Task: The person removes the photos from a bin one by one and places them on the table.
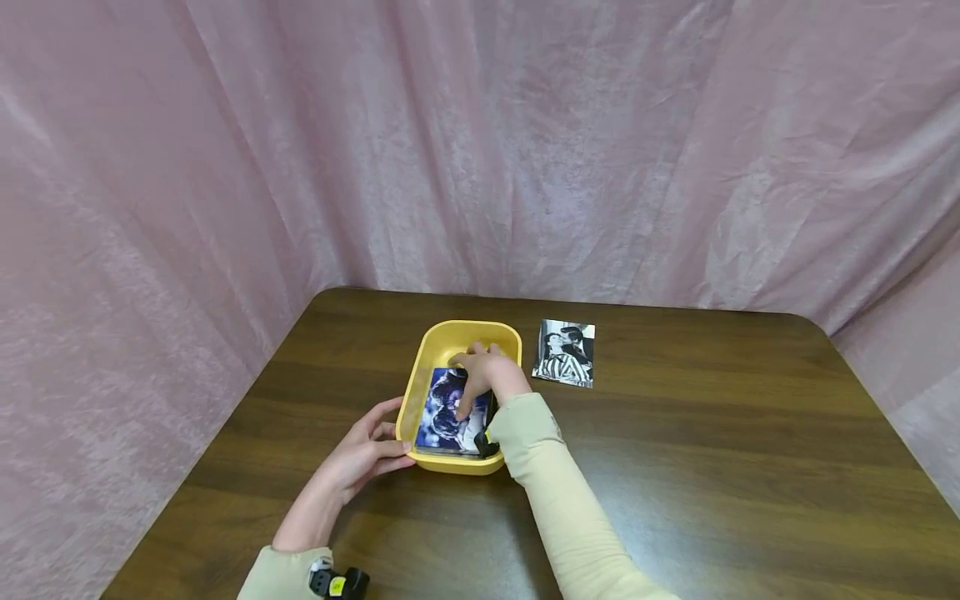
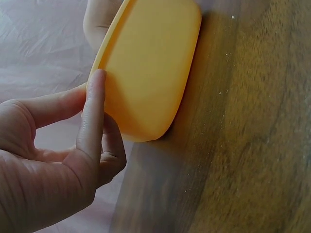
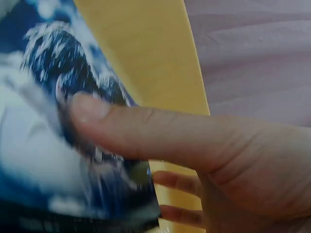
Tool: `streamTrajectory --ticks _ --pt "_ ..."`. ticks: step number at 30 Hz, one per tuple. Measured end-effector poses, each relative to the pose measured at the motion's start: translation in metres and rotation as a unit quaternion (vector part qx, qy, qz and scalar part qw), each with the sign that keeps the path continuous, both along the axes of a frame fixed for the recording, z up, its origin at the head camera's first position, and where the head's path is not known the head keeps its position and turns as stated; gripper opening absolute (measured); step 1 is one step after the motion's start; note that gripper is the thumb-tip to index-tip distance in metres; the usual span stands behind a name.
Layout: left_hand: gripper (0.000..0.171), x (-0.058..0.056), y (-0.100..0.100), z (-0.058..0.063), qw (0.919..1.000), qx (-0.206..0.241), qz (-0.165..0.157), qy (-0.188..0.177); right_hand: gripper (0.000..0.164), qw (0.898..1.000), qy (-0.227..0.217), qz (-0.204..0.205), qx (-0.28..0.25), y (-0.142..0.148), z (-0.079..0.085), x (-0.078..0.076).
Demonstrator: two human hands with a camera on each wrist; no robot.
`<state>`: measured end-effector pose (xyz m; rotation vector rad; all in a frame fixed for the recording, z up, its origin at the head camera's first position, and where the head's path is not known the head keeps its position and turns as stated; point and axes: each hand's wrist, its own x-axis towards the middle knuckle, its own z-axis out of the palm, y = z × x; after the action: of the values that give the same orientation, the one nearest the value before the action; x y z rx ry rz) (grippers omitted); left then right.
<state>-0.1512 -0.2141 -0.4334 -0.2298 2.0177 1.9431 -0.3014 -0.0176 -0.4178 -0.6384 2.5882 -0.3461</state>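
A yellow plastic box (image 1: 429,350) stands on the table, and my left hand (image 1: 360,450) grips its near-left side, thumb and fingers at the rim. In the left wrist view the left hand's fingers (image 2: 90,116) meet the box wall (image 2: 150,63). Inside the box lies a blue-toned photo card (image 1: 442,417). My right hand (image 1: 483,379) reaches into the box above that card. Its thumb is over the card face and its other fingers are beyond the card's far edge; contact of the fingertips is hard to tell. The right wrist view shows the thumb (image 3: 141,133) over the card (image 3: 29,121).
A black-and-white photo card (image 1: 565,354) lies on the brown wooden table (image 1: 712,433), right of the box. Pink curtains (image 1: 525,150) hang behind the table and along its sides. A small black device (image 1: 341,582) is strapped to the left wrist.
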Motion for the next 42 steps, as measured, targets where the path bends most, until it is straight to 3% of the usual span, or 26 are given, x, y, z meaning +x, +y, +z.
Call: streamTrajectory --ticks 4,10,17,23,27,31,37,42 --pt "0.075 0.0 0.0 0.0 1.0 -0.001 -0.001 0.0 0.101 1.0 0.007 -0.011 0.004 0.005 -0.001 0.004" --pt "0.075 0.0 0.0 0.0 1.0 -0.004 -0.001 -0.002 0.092 0.999 0.016 -0.031 -0.023 0.005 -0.002 0.004" --pt "0.074 0.001 -0.004 0.0 0.9999 -0.01 0.008 -0.006 0.087 0.999 0.048 -0.007 -0.014 -0.001 -0.006 -0.002" --pt "0.075 0.001 -0.004 0.0 0.9999 -0.01 0.009 -0.007 0.082 0.998 0.026 -0.008 -0.058 -0.001 -0.005 -0.003" --pt "0.077 0.001 -0.002 -0.001 1.0 -0.004 0.005 -0.004 0.077 0.998 0.04 0.006 -0.047 -0.001 -0.004 -0.005" --pt "0.078 0.001 -0.002 -0.002 1.0 -0.002 0.004 -0.003 0.072 0.998 0.043 -0.006 -0.046 -0.001 -0.001 -0.009" --pt "0.078 0.003 -0.003 -0.002 1.0 -0.005 0.002 -0.008 0.056 0.993 0.026 -0.048 -0.101 0.006 0.015 -0.014" --pt "0.078 0.004 -0.004 -0.001 1.0 -0.001 0.001 -0.006 0.051 0.979 0.005 -0.072 -0.191 0.021 0.034 -0.02"
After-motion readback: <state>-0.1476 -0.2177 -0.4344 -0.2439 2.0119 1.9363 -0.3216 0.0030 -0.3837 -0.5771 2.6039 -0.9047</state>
